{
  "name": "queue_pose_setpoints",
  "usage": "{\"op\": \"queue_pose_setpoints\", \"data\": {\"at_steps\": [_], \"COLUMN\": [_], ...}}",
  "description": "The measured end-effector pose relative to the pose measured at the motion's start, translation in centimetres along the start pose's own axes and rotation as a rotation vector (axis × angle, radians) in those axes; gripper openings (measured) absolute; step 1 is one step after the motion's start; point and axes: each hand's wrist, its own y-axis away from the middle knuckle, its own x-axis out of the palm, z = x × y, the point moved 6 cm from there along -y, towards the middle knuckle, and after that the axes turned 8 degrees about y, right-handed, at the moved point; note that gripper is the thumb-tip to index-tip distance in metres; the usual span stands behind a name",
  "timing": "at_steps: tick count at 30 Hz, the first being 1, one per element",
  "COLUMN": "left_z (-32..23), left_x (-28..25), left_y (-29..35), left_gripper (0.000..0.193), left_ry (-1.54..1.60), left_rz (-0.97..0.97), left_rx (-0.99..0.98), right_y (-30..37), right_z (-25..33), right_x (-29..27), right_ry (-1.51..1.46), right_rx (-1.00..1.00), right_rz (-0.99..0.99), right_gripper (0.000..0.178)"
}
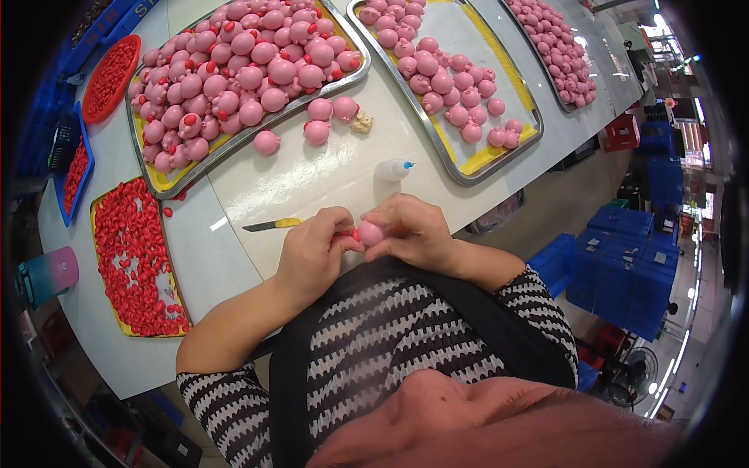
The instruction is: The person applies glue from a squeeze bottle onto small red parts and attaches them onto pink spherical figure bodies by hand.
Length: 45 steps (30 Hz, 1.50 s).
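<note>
Close to my body, at the table's near edge, both hands meet over one pink ball (370, 232). My right hand (421, 232) is closed round the ball, its thumb and fingers on either side. With my left hand (310, 248) I pinch a small red piece (355, 235) against the ball's left side; the fingers partly cover it. Just beyond my hands stands a small white squeeze bottle (392, 170) with a blue tip. A yellow-handled utility knife (275, 224) lies left of them. Several loose pink balls (317, 132) rest farther off, beside a crumpled tan lump (361, 123).
A metal tray (357, 69) heaped with pink balls is at the far left; another metal tray (533, 134) to its right holds fewer. Red pieces fill a yellow-edged tray (185, 316) and a red round basket (134, 54). A tumbler (51, 274) stands at the left edge.
</note>
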Motion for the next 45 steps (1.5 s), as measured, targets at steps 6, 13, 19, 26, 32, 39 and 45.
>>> {"op": "queue_pose_setpoints", "data": {"at_steps": [6,13,19,26,32,39,45], "left_z": [0.1,-2.8,-2.6,1.0,2.0,1.5,2.0], "left_x": [0.8,1.2,2.0,5.5,11.0,12.6,13.3], "left_y": [-0.2,-1.2,-0.4,-0.6,-2.3,-2.0,-1.6], "left_gripper": [0.029,0.022,0.020,0.019,0.023,0.031,0.027], "left_ry": [0.053,-0.029,0.108,1.267,1.465,1.493,1.522], "left_rz": [0.023,0.034,0.047,-0.208,-0.341,-0.380,-0.301], "left_rx": [-0.079,0.015,-0.131,-0.843,-0.780,-0.845,-0.827], "right_y": [0.4,0.9,1.9,3.5,5.8,7.5,7.8], "right_z": [-0.1,1.4,2.9,7.8,9.8,9.2,8.9], "right_x": [-0.9,-2.8,-4.6,-11.2,-16.9,-17.1,-17.1], "right_ry": [0.011,0.094,0.139,-0.809,-1.124,-1.090,-1.130], "right_rx": [-0.043,-0.143,-0.143,-0.776,-0.852,-0.860,-0.860], "right_rz": [0.012,-0.089,-0.105,-0.201,0.128,0.024,0.028], "right_gripper": [0.047,0.046,0.048,0.044,0.019,0.015,0.012]}}
